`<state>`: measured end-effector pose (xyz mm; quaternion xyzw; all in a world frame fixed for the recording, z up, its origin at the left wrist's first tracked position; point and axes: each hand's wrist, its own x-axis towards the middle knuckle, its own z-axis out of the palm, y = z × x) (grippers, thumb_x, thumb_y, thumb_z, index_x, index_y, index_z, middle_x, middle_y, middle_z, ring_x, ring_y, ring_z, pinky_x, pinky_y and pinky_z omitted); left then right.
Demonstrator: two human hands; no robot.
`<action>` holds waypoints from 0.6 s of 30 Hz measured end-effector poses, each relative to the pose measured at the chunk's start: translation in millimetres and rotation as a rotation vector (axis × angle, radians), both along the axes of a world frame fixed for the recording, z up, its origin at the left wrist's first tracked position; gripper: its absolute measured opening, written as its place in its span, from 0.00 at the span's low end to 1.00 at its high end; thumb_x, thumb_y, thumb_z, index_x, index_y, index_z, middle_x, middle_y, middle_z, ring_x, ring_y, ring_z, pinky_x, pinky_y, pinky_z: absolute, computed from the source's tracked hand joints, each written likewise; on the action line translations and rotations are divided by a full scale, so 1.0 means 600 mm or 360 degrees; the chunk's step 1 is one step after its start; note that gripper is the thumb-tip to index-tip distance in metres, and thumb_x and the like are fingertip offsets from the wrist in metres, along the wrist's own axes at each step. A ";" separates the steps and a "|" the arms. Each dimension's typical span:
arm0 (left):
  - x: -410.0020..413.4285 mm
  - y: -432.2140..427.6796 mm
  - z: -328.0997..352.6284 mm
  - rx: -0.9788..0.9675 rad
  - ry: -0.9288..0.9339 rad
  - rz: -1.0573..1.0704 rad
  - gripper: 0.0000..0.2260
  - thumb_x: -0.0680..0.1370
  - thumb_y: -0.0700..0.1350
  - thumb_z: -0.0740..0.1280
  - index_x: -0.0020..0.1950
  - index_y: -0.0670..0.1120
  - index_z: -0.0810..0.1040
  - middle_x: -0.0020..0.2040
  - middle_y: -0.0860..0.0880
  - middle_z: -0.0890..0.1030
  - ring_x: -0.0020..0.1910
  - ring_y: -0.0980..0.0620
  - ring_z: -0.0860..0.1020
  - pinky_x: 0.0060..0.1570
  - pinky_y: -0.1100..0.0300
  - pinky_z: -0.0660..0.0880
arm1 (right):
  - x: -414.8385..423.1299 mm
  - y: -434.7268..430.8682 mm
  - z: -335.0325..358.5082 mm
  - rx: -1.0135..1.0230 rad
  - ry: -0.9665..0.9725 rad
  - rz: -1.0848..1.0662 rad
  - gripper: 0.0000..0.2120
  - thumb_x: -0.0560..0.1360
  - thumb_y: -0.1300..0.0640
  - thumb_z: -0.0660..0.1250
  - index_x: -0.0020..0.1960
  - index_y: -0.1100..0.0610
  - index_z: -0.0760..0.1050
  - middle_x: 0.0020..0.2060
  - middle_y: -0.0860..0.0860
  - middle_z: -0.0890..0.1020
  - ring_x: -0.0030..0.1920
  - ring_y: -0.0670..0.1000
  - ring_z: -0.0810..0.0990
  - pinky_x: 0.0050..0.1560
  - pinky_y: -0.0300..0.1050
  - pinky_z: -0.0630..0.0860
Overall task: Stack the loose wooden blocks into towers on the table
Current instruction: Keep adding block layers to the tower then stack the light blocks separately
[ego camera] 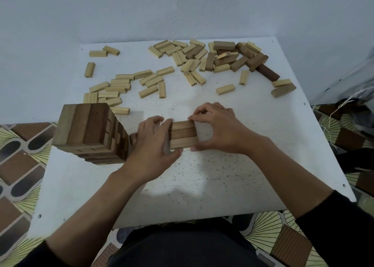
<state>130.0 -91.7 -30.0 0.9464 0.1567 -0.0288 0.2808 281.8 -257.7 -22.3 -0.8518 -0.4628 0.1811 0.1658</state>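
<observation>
1. Block layer (183,134): gripped at both ends by curled left fingers (167,124) and right fingers (199,117), set on the desk (202,175).
2. Tower (91,133): stood just beside left fingers.
3. Loose blocks (190,64): scattered beyond both.

Single head-worn wide-angle view.
It looks forward and steeply down from above the near edge of the white table (202,175), close in, facing the pale wall (182,7).
</observation>
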 end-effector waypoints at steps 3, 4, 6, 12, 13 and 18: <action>0.000 0.001 0.001 0.0021 0.0010 -0.0020 0.30 0.76 0.58 0.69 0.75 0.54 0.62 0.74 0.50 0.58 0.74 0.51 0.53 0.71 0.45 0.61 | 0.002 0.001 -0.001 -0.0001 -0.0011 0.0015 0.37 0.66 0.33 0.75 0.71 0.46 0.72 0.63 0.43 0.69 0.65 0.46 0.63 0.66 0.53 0.62; 0.001 0.002 0.001 0.0030 0.0015 -0.0028 0.29 0.76 0.59 0.69 0.74 0.55 0.62 0.73 0.50 0.58 0.73 0.51 0.53 0.71 0.45 0.61 | 0.002 0.002 -0.002 -0.0008 -0.0022 0.0028 0.37 0.66 0.34 0.75 0.70 0.46 0.72 0.62 0.43 0.69 0.64 0.46 0.63 0.65 0.52 0.62; 0.003 0.003 0.002 0.0058 0.0027 -0.0058 0.28 0.77 0.59 0.68 0.73 0.55 0.62 0.71 0.50 0.59 0.72 0.51 0.53 0.68 0.46 0.60 | 0.003 0.004 -0.003 -0.0016 -0.0030 0.0070 0.34 0.67 0.35 0.75 0.69 0.46 0.73 0.60 0.43 0.69 0.63 0.45 0.63 0.64 0.51 0.62; 0.008 -0.002 -0.001 0.0157 0.0010 -0.0098 0.26 0.77 0.60 0.67 0.70 0.54 0.63 0.66 0.52 0.61 0.67 0.51 0.57 0.59 0.54 0.55 | 0.004 0.006 -0.010 0.0070 -0.0021 0.0127 0.32 0.66 0.37 0.75 0.66 0.49 0.74 0.57 0.43 0.71 0.59 0.45 0.69 0.63 0.51 0.65; 0.009 -0.003 -0.002 0.0155 0.0008 -0.0094 0.26 0.77 0.60 0.67 0.70 0.54 0.63 0.66 0.52 0.62 0.66 0.51 0.57 0.59 0.55 0.55 | 0.004 0.005 -0.011 0.0089 -0.0019 0.0127 0.32 0.66 0.37 0.75 0.65 0.50 0.74 0.57 0.43 0.71 0.59 0.45 0.69 0.63 0.51 0.66; 0.010 -0.007 0.006 0.0089 -0.0035 -0.0114 0.27 0.76 0.59 0.69 0.70 0.53 0.63 0.64 0.52 0.62 0.63 0.53 0.59 0.57 0.56 0.58 | 0.002 -0.006 -0.009 0.0277 0.0110 0.0092 0.32 0.65 0.41 0.77 0.64 0.52 0.75 0.56 0.43 0.74 0.58 0.45 0.70 0.61 0.47 0.70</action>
